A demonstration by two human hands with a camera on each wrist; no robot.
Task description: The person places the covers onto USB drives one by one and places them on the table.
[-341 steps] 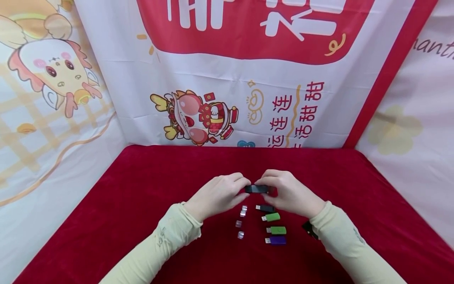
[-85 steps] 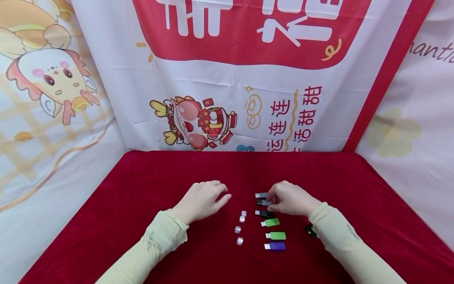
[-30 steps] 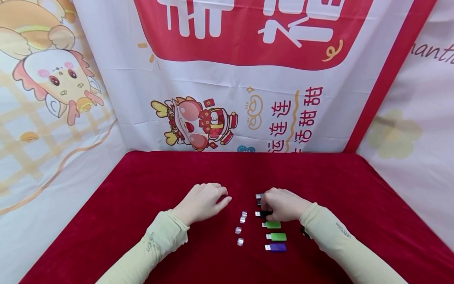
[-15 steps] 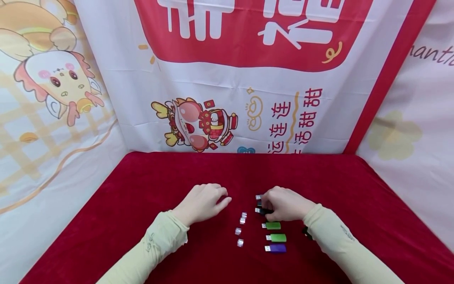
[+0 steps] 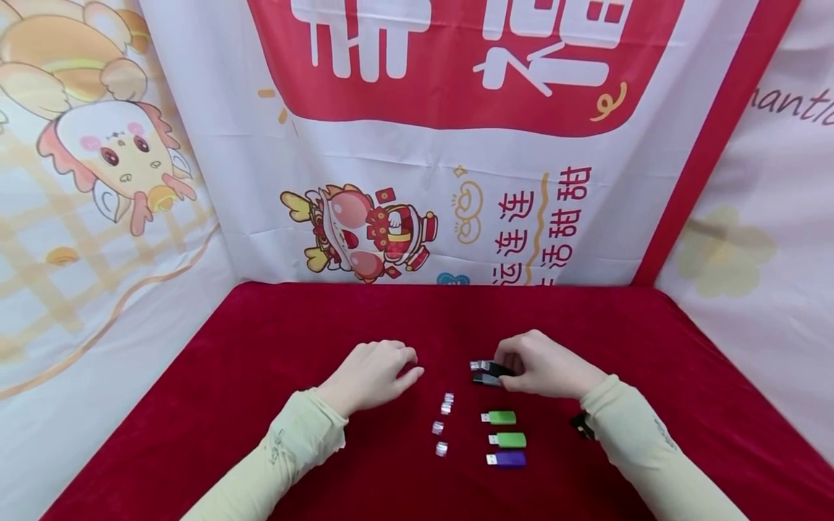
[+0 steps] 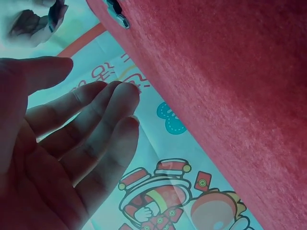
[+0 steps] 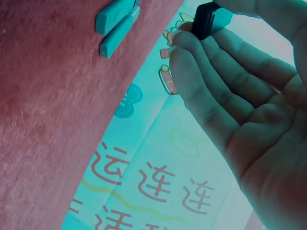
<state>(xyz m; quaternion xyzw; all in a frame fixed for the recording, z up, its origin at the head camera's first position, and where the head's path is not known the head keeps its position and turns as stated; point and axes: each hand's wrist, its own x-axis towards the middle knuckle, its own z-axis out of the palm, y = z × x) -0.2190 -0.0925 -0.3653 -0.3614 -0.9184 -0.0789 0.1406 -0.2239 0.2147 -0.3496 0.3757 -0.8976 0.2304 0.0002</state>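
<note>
My right hand (image 5: 544, 365) pinches a black USB flash drive (image 5: 493, 367) between thumb and fingers, lifted off the cloth. In the right wrist view the black flash drive (image 7: 204, 21) sits at the fingertips. Just beyond and below it lie two grey flash drives (image 5: 486, 379) side by side, the farther one largely covered in the head view; both grey drives (image 7: 115, 17) also show in the right wrist view. My left hand (image 5: 374, 373) rests over the cloth to the left, fingers relaxed and holding nothing; the left wrist view shows its bare palm (image 6: 53, 177).
Nearer the front lie two green flash drives, one (image 5: 502, 417) behind the other (image 5: 511, 440), then a purple flash drive (image 5: 510, 459). Several small clear, shiny pieces (image 5: 441, 449) form a column to their left. A black object (image 5: 582, 425) is partly hidden by the right sleeve.
The black flash drive has left its place behind the green ones, raised and moved back by my right hand. Earlier, both hands held a dark drive together; the left has since moved away left.
</note>
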